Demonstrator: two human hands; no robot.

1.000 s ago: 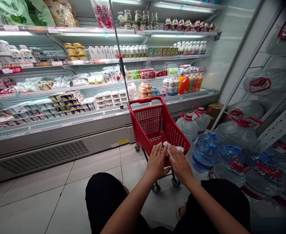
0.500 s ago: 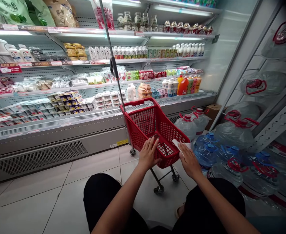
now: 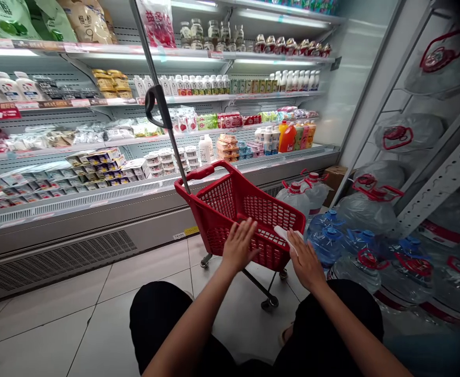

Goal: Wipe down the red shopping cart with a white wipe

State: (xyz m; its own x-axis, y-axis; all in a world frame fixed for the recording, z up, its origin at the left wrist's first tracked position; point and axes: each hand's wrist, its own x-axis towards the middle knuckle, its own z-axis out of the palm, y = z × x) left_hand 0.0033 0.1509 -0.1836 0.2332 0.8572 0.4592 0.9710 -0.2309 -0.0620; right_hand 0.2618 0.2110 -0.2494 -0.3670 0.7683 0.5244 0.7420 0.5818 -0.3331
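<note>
A small red shopping cart (image 3: 222, 201) on wheels stands on the tiled floor in front of me, tilted, its long metal handle (image 3: 163, 112) leaning up to the left. My left hand (image 3: 238, 245) lies flat with fingers stretched against the cart's near side wall. My right hand (image 3: 305, 259) presses a white cloth (image 3: 283, 234) against the cart's right corner rim, fingers closed over it. My knees in black trousers show at the bottom.
A chilled display case (image 3: 96, 193) with shelves of dairy, bottles and packets runs along the left and back. Several large water jugs (image 3: 332, 243) with red and blue caps crowd the floor and rack on the right. A cardboard box (image 3: 334, 175) sits in the corner.
The cart has turned and slid left, its handle swinging further left. My hands moved apart: the left to the side wall, the right with the cloth to the right corner.
</note>
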